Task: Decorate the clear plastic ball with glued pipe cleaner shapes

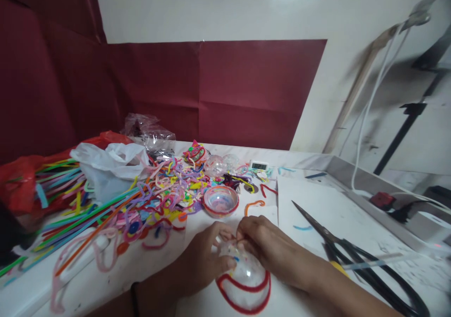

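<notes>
A clear plastic ball (246,271) with small coloured specks sits low in front of me, over white paper. A red pipe cleaner (243,310) makes a loop along its near side. My left hand (207,256) holds the ball from the left, thumb on the near side and fingers at the top. Against the ball's upper right, my right hand (262,242) has its fingers pinched together; what lies between them is hidden. Just beyond both hands stands a clear bowl-shaped half (221,200) with a coloured rim. An orange pipe cleaner piece (254,206) lies to its right.
Large black scissors (338,244) lie open at right, beside a shallow grey ledge. A heap of pipe cleaner scraps (165,181) covers the left, with a white plastic bag (111,166) and long pipe cleaners. Further back are clear balls (214,166) and a small digital display (259,166).
</notes>
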A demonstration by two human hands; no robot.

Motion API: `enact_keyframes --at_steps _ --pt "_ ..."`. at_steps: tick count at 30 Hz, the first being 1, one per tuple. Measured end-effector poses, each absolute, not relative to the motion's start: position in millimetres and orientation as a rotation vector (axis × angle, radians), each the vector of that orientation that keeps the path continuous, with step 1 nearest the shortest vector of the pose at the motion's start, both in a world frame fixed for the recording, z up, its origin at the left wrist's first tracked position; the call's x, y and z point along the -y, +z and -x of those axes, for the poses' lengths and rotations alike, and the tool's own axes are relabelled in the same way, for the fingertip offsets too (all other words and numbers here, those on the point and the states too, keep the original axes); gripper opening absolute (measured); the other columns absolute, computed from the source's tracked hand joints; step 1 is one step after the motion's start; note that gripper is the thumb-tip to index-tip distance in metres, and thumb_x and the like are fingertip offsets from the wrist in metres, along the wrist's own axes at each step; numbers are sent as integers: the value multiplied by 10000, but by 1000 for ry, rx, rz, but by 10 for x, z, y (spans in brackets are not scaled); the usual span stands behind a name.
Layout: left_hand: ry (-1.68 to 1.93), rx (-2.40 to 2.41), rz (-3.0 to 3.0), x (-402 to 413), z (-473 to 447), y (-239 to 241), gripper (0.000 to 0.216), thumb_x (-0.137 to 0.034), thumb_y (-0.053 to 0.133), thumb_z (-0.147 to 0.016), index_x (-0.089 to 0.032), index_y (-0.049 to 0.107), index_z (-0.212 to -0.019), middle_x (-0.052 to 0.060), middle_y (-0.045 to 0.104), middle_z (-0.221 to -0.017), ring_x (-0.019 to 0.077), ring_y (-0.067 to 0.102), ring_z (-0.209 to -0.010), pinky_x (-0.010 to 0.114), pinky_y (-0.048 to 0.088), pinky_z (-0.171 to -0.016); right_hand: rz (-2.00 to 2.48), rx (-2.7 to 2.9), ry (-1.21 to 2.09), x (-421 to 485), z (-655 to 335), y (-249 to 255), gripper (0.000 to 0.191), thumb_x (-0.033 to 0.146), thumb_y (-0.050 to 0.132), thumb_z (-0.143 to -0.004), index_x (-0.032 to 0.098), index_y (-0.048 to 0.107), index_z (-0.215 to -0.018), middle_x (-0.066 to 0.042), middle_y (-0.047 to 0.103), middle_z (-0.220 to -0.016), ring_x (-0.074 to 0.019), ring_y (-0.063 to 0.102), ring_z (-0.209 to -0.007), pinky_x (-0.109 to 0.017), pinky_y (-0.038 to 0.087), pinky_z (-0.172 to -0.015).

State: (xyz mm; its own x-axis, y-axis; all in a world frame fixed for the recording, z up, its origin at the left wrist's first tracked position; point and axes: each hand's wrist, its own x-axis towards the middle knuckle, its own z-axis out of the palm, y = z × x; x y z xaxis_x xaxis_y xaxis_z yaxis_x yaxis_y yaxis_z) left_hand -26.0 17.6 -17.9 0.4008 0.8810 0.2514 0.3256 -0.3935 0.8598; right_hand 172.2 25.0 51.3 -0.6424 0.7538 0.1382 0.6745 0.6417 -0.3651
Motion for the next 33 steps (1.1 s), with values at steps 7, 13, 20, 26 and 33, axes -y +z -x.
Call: enact_keyframes --at_steps 7,13,20,26,33 --pt "902 -1078 -1919 -194 274 -144 361 -221 641 -700 -190 554 -1049 63 648 -1058 242 587 -955 362 433 -851 1158 2763 244 -267 -1633 544 138 38 524 -832 131 615 -875 -94 674 -854 -214 589 -767 -315 406 -761" --pt "909 -1073 -1948 -204 287 -164 371 -272 639 -712 -216 559 -1070 52 656 -1082 235 577 -946 350 436 -840 1211 2695 267 -247 -1630 489 112 72 554 -814 142 600 -890 -97 669 -879 -218 600 -805 -286 412 -728" --pt "899 -1099 -1931 -196 300 -175 383 -272 651 -724 -232 567 -1095 32 657 -1087 227 575 -924 336 446 -820 1218 2575 378 -325 -1720 373 128 93 478 -910 158 576 -860 -40 668 -771 -142 601 -674 -206 417 -586" --pt "931 -1049 -1986 -215 298 -181 334 -236 639 -731 -218 576 -1058 41 663 -1072 227 592 -924 352 445 -833 1018 2731 225 -327 -1818 498 151 109 505 -951 180 636 -926 -11 679 -900 -104 632 -776 -175 431 -672" --pt "923 -1050 -1992 -222 306 -203 331 -265 649 -743 -224 553 -1057 17 661 -1007 214 592 -894 331 447 -812 880 2969 -331 -221 -1613 549 127 131 550 -915 134 675 -894 -75 675 -809 -230 611 -711 -347 373 -595"
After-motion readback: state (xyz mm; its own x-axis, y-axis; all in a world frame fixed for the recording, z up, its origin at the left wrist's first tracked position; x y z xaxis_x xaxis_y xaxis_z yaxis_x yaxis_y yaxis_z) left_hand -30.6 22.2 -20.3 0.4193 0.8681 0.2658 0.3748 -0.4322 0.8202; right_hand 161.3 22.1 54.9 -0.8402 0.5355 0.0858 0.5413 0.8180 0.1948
